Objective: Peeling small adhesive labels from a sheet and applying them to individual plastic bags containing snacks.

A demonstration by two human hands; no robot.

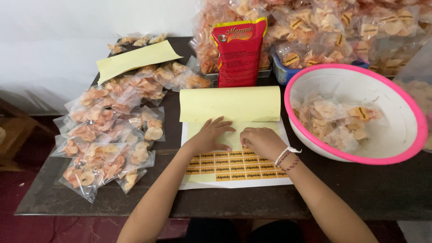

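Observation:
A yellow sticker sheet (234,167) lies on the dark table in front of me, its lower rows full of small orange labels and its upper part folded back as a yellow flap (229,103). My left hand (211,135) rests flat on the sheet with fingers spread. Beside it, my right hand (261,141), with bracelets on the wrist, pinches at the top row of labels; whether a label is between the fingers is too small to tell.
Several small clear bags of chips (108,135) lie spread at the left, with another yellow sheet (135,58) behind them. A pink-rimmed white bowl (405,135) with labelled bags stands at the right. A red pouch (238,49) and piled chip bags (342,31) stand behind.

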